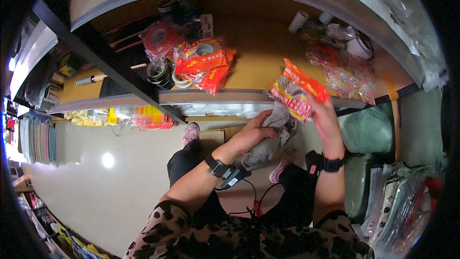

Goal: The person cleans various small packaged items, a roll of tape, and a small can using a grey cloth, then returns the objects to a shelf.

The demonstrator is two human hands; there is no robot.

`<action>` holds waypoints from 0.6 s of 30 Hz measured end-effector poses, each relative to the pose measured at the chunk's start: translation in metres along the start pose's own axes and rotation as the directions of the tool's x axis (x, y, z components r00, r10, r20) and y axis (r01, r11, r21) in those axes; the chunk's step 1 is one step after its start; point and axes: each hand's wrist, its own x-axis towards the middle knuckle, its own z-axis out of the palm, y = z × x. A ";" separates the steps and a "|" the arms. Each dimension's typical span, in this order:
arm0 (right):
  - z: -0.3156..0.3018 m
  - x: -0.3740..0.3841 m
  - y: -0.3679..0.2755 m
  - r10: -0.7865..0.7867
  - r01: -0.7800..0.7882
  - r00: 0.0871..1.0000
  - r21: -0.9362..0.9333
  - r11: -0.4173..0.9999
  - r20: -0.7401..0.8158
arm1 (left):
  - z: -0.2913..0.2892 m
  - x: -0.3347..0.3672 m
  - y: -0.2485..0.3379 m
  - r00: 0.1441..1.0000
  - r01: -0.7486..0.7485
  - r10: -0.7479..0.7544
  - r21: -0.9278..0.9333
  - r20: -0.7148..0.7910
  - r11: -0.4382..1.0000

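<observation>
My left hand (253,135) is closed round a crumpled grey cloth (262,156), which hangs down in front of the shelf edge. To its right, my right hand (326,119) grips an orange and clear plastic packet (298,90); what lies inside is hard to make out. The packet is just above the front edge of the shelf (261,74), and the cloth is close below it. Similar orange packets (207,67) with rolls of tape lie farther left on the shelf, beside a red tape roll (160,38).
At the shelf's right lie crinkled clear packets (350,79) and a white roll (359,48). A black upright post (96,52) stands left. Green wrapped bundles (366,132) sit at the right, and a cardboard box (212,136) is on the floor near my foot.
</observation>
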 end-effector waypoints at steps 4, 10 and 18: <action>0.015 0.045 0.001 0.085 -0.087 0.987 0.008 0.996 0.137 | 0.001 -0.001 0.000 0.998 -0.016 0.015 0.022 0.057 1.000; 0.052 0.086 0.020 0.168 -0.132 0.969 -0.194 0.972 0.180 | 0.008 -0.016 0.022 0.995 0.092 -0.091 -0.023 0.039 0.995; 0.059 0.103 0.036 0.206 -0.139 0.963 -0.335 0.932 0.174 | 0.005 -0.015 0.023 0.984 0.174 -0.177 -0.064 -0.035 0.983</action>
